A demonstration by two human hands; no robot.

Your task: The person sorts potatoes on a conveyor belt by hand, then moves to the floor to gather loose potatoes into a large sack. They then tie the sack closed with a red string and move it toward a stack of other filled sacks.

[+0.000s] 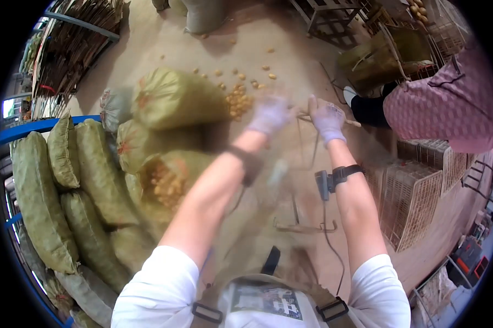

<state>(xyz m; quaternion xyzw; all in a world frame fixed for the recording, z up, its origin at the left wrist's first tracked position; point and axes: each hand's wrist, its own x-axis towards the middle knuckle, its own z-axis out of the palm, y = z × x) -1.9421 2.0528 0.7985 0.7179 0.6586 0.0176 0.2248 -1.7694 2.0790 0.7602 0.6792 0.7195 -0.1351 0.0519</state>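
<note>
My right hand (pixel 327 117), in a pale lavender glove, is closed around a thin tan rod (pixel 354 123) whose ends stick out on both sides of the fist. Just to its left, my left hand (pixel 271 113), gloved the same way, is smeared by motion and its fingers do not show clearly. Beyond and left of that hand, small yellow-brown potatoes (pixel 238 102) lie heaped and scattered on the floor. A full green mesh sack (pixel 178 101) lies beside them. Nearer to me, an opened sack shows more potatoes (pixel 168 183) inside.
Long stuffed sacks (pixel 41 197) are stacked on the left by a blue rail (pixel 55 128). A thin metal frame (pixel 304 227) stands before me. On the right are wire crates (pixel 413 199), a green container (pixel 391 54) and a person in a pink checked garment (pixel 446 106). A cable hangs from my right wrist.
</note>
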